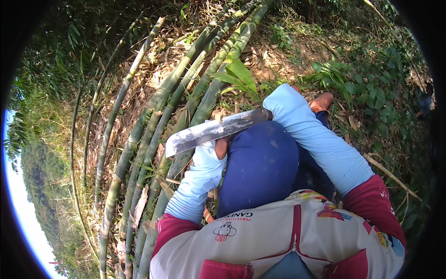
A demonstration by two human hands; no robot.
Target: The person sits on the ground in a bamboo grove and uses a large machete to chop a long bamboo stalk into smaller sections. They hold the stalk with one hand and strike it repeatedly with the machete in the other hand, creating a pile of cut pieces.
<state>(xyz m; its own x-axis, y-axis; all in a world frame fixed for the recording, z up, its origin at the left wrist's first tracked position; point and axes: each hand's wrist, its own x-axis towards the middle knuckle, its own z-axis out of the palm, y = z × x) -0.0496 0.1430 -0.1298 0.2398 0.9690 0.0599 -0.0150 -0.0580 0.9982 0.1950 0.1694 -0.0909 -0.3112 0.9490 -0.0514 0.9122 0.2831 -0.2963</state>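
Observation:
A machete [218,130] with a worn, grey blade lies across the view in front of my raised knee. Its dark handle end disappears under my right hand [280,101], which is closed on it; a light blue sleeve covers most of this hand. Behind the blade is my left hand [222,148], also in a light blue sleeve, close to the bamboo poles [200,111]. The blade hides most of the left fingers, so what they hold, if anything, cannot be made out. Several long green poles run side by side from the top middle to the lower left.
My bent leg in dark blue trousers [258,167] is between my arms. A brown boot [321,102] shows beyond the right sleeve. Leafy plants [371,88] grow at the right, near a thin dry stick [392,176]. Dry leaves cover the ground; a wooded slope [39,186] is far left.

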